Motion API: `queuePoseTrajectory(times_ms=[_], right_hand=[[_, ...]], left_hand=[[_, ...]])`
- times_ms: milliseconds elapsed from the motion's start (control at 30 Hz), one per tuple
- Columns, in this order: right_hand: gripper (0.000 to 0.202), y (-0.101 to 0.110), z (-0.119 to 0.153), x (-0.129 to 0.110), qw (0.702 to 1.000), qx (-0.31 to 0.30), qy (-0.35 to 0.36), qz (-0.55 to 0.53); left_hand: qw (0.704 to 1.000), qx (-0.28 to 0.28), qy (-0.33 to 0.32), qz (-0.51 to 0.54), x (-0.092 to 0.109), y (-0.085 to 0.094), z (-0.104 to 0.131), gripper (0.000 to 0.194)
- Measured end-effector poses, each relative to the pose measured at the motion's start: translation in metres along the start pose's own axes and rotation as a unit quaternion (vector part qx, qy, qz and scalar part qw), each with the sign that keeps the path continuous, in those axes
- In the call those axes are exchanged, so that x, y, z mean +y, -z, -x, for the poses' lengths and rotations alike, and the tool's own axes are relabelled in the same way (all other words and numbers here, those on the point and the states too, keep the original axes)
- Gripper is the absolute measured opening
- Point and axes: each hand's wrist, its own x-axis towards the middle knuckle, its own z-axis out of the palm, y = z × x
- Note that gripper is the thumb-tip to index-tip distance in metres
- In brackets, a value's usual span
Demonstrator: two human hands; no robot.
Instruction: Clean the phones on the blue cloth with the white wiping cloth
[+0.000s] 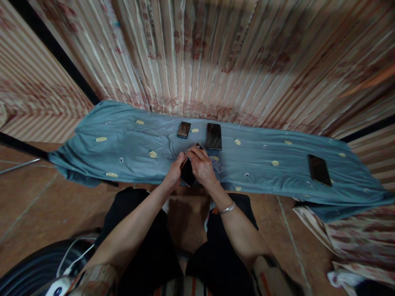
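Note:
Near the front edge of the blue cloth, my left hand (175, 172) grips a dark smartphone (187, 173) by its left side. Over the phone's upper right part lies my right hand (202, 165), its fingers bent and pressed on the top edge. What the fingertips touch there is partly hidden. Just right of my right hand rests a small see-through piece with a bluish pattern (217, 165); its kind is hard to make out. Beyond my hands are a larger black smartphone (214, 136) and a smaller dark phone-like device (184, 130), both lying flat.
A blue cloth with yellow prints (259, 164) covers the long narrow table. Another dark smartphone (319, 170) lies toward its right end. Striped curtains (197, 61) hang behind. At lower left are a black coil (33, 267) and a white device with a cable (60, 285).

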Motion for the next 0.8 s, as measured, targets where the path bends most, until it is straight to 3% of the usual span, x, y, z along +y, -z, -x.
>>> queuePoseTrajectory(times_ms=[400, 800], right_hand=[[0.042, 0.002, -0.023, 0.016, 0.998, 0.023, -0.048, 0.029], [0.039, 0.009, -0.025, 0.015, 0.996, 0.018, -0.074, 0.037]], left_hand=[[0.996, -0.018, -0.024, -0.081, 0.01, -0.003, 0.015, 0.05], [0.997, -0.047, -0.002, -0.068, 0.02, -0.009, 0.025, 0.055]])
